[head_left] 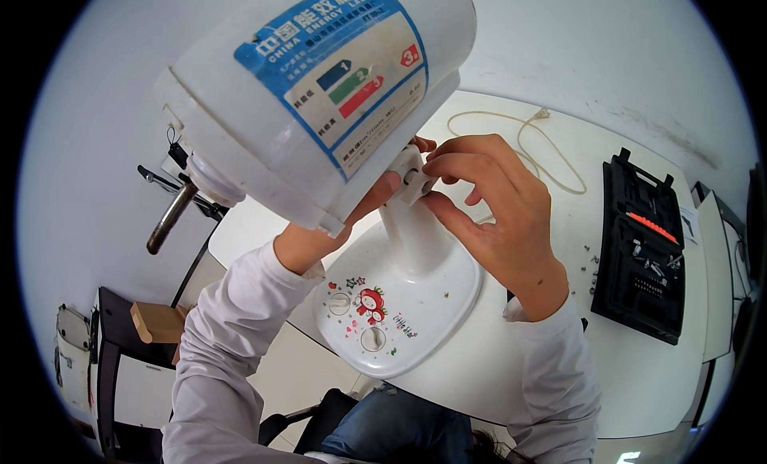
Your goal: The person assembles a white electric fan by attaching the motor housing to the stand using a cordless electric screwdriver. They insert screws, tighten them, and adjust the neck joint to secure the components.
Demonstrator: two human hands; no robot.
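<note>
A white table fan without blades or grille stands in front of me, its motor housing (200, 104) tilted above the neck and carrying a large blue and white label. A bare metal shaft (172, 218) sticks out of the housing's left end. Partly behind the housing, my left hand (307, 244) curls round the neck joint (406, 162), fingertips at its side. My right hand (511, 216) pinches a small white knob (425, 184) on the joint between thumb and fingers. Below, the oval fan base (431, 324) bears two dials and a strawberry picture.
A black tool case (639, 248) lies open on the white table (551, 368) to the right, with sockets and an orange strip inside. Several small metal parts (591, 264) lie beside it. A pale power cord (571, 184) loops at the back. A cardboard box (156, 322) sits left.
</note>
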